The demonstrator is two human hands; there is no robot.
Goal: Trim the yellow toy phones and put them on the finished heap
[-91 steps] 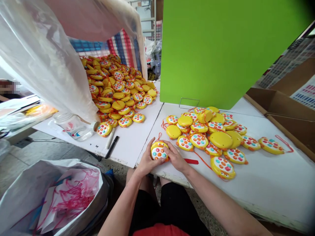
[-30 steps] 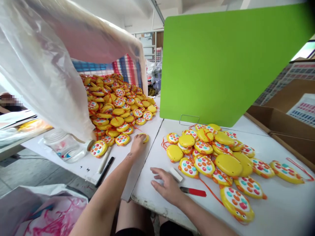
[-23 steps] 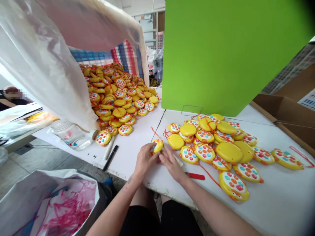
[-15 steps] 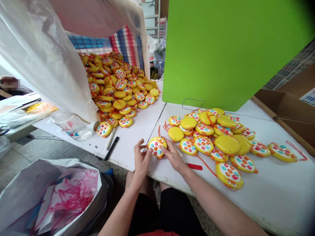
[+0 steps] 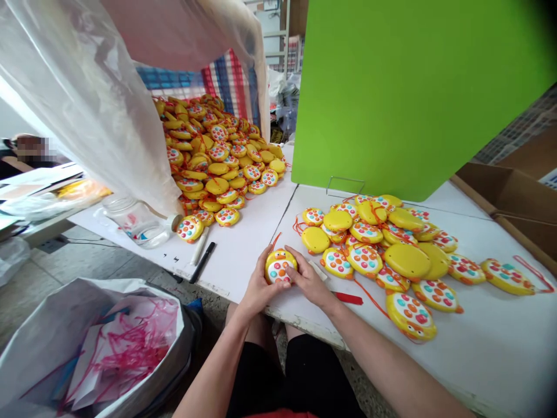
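Observation:
Between my two hands is a yellow duck-shaped toy (image 5: 279,264) with a white front, coloured round buttons and an orange cord at its top. My left hand (image 5: 260,290) wraps its left side, thumb along the lower edge. On the right side my right hand (image 5: 310,280) grips it, the thumb resting on the buttons. The toy's face points up and away from me, just above the front edge of the white table (image 5: 243,255). Right of my hands lies a loose pile of the same toys (image 5: 365,258), some face down.
A big heap of toys (image 5: 217,168) spills from a checked bag at the back left. A plastic jar (image 5: 139,223), a black pen (image 5: 202,263) and a red strip (image 5: 348,298) lie on the table. A green board (image 5: 391,98) stands behind; a sack (image 5: 26,331) of pink cords stands lower left.
The toy has turned so its face is upright at the top. My left fingers have closed further round its side, and the view has shifted slightly.

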